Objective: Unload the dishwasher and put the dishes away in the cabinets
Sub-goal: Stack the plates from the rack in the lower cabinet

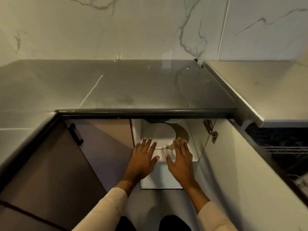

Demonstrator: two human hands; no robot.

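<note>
A white plate [159,134] lies flat inside the open lower cabinet [195,137], beneath the surface [133,87]. The left hand [143,157] and right hand [180,160] hover at its near rim, fingers spread, grasping nothing. This plate looks put away; what remains in the dishwasher [283,149] on the right is unclear.

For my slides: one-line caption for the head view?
Left hand and right hand, both open, reach toward a white plate inside the open lower cabinet.

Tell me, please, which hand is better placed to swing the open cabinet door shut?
Right, probably: the right hand is open, empty and beside the cabinet door, hinged on that side; the left hand lies farther from it.
</note>
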